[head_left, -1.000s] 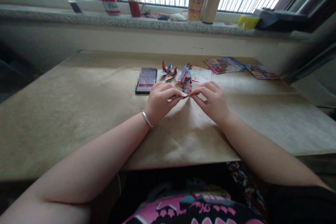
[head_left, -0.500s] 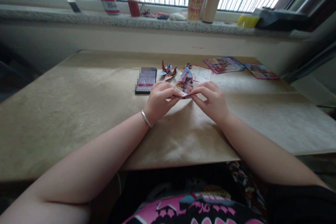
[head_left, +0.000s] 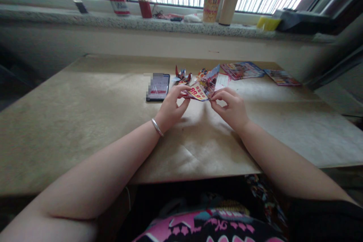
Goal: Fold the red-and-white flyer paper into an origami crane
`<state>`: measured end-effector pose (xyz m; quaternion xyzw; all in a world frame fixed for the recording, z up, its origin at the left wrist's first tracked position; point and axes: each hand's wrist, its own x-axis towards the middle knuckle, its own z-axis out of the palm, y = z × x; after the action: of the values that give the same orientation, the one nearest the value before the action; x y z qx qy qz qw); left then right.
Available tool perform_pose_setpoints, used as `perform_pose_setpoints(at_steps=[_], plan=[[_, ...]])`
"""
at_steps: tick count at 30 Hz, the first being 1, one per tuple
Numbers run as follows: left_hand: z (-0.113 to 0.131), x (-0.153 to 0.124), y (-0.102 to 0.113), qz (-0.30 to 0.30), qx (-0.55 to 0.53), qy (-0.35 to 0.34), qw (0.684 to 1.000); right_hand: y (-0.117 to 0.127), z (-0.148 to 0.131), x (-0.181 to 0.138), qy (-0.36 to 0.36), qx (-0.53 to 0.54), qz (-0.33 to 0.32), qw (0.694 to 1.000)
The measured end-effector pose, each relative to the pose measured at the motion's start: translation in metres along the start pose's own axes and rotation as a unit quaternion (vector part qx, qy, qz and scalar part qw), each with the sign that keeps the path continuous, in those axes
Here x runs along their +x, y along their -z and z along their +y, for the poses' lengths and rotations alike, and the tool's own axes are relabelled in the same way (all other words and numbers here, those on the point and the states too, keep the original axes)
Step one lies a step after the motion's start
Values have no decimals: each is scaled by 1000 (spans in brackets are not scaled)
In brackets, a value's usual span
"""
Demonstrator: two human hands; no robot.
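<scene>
Between my hands is a folded printed paper (head_left: 200, 91), with yellow and red lettering on its near flap and a picture on its raised part. My left hand (head_left: 173, 105) pinches its left side between thumb and fingers; a silver bangle circles that wrist. At its lower right corner my right hand (head_left: 230, 105) grips the paper with thumb and fingertips. Just behind it sits a folded paper figure (head_left: 183, 75) with pointed tips. A phone (head_left: 158, 87) with a lit screen lies left of my left hand. Partly hidden behind the paper is a white and red sheet (head_left: 223, 81).
A stack of printed leaflets (head_left: 242, 70) and another leaflet pile (head_left: 281, 77) lie at the back right of the table (head_left: 85, 121). On the windowsill stand a red can (head_left: 117, 0), a red bottle (head_left: 145, 7), a patterned cup (head_left: 212, 3) and a yellow object (head_left: 268, 23).
The paper has been opened out and turned, so its yellow, red-lettered flap now shows and its pointed part stands higher. My left hand has shifted slightly left, away from my right.
</scene>
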<state>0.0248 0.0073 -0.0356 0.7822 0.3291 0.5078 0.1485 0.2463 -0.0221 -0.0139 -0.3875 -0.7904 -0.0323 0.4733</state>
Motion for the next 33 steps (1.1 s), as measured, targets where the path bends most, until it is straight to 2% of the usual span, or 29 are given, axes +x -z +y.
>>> perform_pose_setpoints(at_steps=[2,8,14,20,26,30,33], plan=[[4,0,1,-19,-25,10,999,0,1,-1,-11,-2,-11,1000],[14,2,5,-18,-14,25,999,-3,6,-3,-49,2,-59,997],[10,3,6,4,52,1,999,-7,13,-4,-171,57,-58,982],[9,3,5,-13,104,-28,994,-10,25,-6,-269,139,-41,952],[4,2,4,-23,160,-62,985,-15,33,-7,-301,185,-49,934],[8,2,6,-34,231,-59,970,-16,35,-7,-342,211,-64,914],[13,1,7,-43,249,-67,965,-15,34,-6,-345,216,-77,910]])
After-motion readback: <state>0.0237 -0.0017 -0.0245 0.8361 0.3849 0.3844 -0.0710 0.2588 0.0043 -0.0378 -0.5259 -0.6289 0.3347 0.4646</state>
